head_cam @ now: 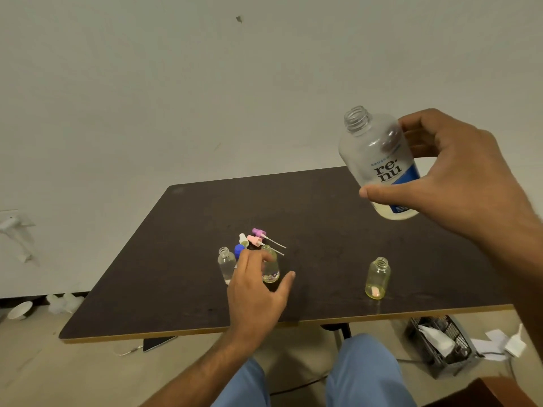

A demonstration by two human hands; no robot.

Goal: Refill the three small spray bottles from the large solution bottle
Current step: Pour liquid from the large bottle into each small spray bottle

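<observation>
My right hand (pixel 458 174) holds the large clear solution bottle (pixel 379 163) in the air above the table's right side, uncapped, neck tilted up and left, a little liquid at its bottom. Three small open bottles stand on the dark table (pixel 182 259): a clear one (pixel 226 264) at the left, a yellowish middle one (pixel 271 268), and a yellowish one (pixel 378 279) apart at the right. My left hand (pixel 255 292) is spread open around the middle bottle, fingers close to it; whether they touch it is unclear. Spray heads, pink (pixel 255 240), purple (pixel 259 232) and white (pixel 243 239), lie behind with a blue cap (pixel 239 249).
The table's front edge (pixel 205 330) runs just before my knees. A grey wire basket (pixel 440 345) with papers stands on the floor at the right. A white bowl (pixel 20 310) and white scraps lie on the floor at the left, by the wall.
</observation>
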